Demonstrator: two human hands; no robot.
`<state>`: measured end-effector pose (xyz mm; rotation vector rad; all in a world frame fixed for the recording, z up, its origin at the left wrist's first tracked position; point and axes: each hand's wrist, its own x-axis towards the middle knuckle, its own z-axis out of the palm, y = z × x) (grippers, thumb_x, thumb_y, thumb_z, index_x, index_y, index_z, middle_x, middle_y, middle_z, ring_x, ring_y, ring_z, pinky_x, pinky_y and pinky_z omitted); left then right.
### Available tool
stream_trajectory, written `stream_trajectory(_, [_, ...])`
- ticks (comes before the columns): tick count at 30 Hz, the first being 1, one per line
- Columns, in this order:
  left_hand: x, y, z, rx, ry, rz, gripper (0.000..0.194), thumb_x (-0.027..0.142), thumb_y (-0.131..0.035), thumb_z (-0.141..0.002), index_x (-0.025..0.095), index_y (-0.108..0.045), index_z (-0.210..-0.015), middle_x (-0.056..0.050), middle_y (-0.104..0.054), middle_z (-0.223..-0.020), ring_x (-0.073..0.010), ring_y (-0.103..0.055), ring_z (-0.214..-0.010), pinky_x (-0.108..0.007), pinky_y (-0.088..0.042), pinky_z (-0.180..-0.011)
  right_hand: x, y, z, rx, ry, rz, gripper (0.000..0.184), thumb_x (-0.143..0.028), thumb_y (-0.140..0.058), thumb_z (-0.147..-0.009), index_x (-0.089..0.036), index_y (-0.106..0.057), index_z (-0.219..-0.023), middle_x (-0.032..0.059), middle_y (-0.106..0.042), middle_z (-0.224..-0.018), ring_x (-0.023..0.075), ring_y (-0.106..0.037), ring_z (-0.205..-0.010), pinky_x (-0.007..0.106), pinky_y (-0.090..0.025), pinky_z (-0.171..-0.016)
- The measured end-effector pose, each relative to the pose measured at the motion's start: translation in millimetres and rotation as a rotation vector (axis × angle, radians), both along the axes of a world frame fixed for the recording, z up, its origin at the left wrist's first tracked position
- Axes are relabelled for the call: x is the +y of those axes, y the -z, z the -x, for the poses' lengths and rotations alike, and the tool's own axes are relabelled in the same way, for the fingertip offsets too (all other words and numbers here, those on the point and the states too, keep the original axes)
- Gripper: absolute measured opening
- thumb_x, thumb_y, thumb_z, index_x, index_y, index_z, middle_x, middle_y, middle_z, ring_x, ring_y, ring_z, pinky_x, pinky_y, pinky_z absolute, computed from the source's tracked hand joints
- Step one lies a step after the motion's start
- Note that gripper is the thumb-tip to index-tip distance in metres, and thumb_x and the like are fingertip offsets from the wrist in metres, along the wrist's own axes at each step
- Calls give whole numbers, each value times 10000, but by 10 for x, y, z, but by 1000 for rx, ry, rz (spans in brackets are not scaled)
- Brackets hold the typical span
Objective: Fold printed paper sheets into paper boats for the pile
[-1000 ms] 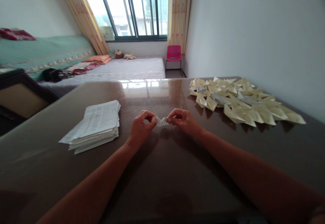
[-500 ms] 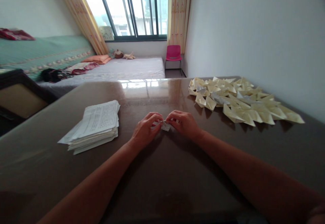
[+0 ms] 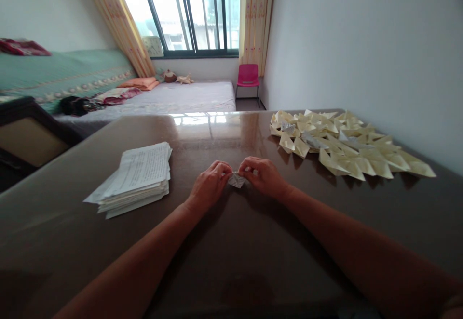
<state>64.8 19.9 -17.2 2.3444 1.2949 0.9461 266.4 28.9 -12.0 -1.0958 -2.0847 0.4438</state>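
Observation:
A small folded piece of printed paper (image 3: 237, 180) hangs point-down between my hands over the middle of the table. My left hand (image 3: 213, 180) pinches its left corner between thumb and fingers. On the opposite corner, my right hand (image 3: 261, 174) has the same kind of pinch. Fingertips cover both upper ends of the paper, so its folds there are hidden. To the left lies a stack of printed sheets (image 3: 144, 167), somewhat fanned out. Many folded paper boats (image 3: 336, 138), mostly cream with a few printed ones, are grouped at the right.
The glossy brown table (image 3: 231, 251) reflects the window. Behind its far edge are a bed (image 3: 202, 95) and a pink chair (image 3: 248, 75). A dark wooden chair (image 3: 32, 131) stands off the left side; a white wall (image 3: 354, 44) runs along the right.
Both hands have drawn closer together, the left moving rightward. The paper, stretched and twisted between them a second ago, now shows as a flat downward-pointing triangle.

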Motion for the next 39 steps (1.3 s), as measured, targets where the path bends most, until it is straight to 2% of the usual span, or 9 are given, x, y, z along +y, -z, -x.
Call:
stream_trajectory(5, [29, -10, 66, 41, -49, -48, 180, 303, -425, -941, 205, -575, -923, -47, -608, -1040, -162, -616, -873, -282, -503, -775, 11, -39, -33, 1, 63, -5, 64, -237, -600, -841, -201, -644, -811, 7, -648, -826, 117, -560, -667, 239, -394, -654])
stream_trajectory(10, [-50, -84, 34, 226, -23, -214, 181, 301, -435, -950, 225, -599, -959, -34, -638, -1048, -160, -614, -903, -260, -462, -788, -45, -89, -28, -52, -37, -50, 186, -317, -597, -871, -261, -676, -1029, 26, -643, -1025, 110, -572, -712, 238, -405, -684])
stream_trajectory(17, [-109, -133, -16, 320, -9, -357, 198, 289, -436, -960, 209, -617, -948, -36, -662, -1001, -151, -603, -871, -255, -435, -772, -82, -114, -34, -176, -57, -87, 166, -265, -615, -839, -252, -656, -999, 17, -622, -1022, 103, -561, -703, 226, -382, -661])
stream_trajectory(24, [-110, -113, -17, 371, 39, -360, 152, 217, -456, -941, 212, -607, -954, -33, -655, -1002, -169, -598, -884, -270, -422, -771, -75, -121, -62, -231, -118, -85, 114, -204, -552, -871, -234, -659, -898, 3, -638, -884, 118, -575, -721, 226, -366, -659])
stream_trajectory(30, [-117, -140, -7, 374, -10, -329, 168, 236, -429, -954, 206, -594, -948, -36, -650, -991, -166, -605, -858, -260, -432, -745, 0, -73, -74, 20, -145, 11, 94, -226, -603, -847, -202, -679, -797, 24, -670, -915, 123, -591, -739, 233, -401, -665])
stream_trajectory(34, [-94, -153, 28, 315, -59, -272, 172, 274, -442, -952, 207, -600, -937, -34, -644, -998, -158, -613, -854, -242, -444, -711, 66, -52, -84, 227, -127, 149, 120, -288, -649, -807, -176, -654, -764, 32, -697, -884, 123, -593, -712, 225, -409, -605])
stream_trajectory(39, [2, -111, 107, 148, -116, -244, 172, 287, -465, -942, 197, -602, -890, -34, -644, -978, -149, -621, -842, -252, -470, -756, 134, 6, -95, 502, -134, 341, 173, -321, -655, -787, -172, -572, -759, 49, -709, -900, 115, -587, -681, 246, -435, -633])
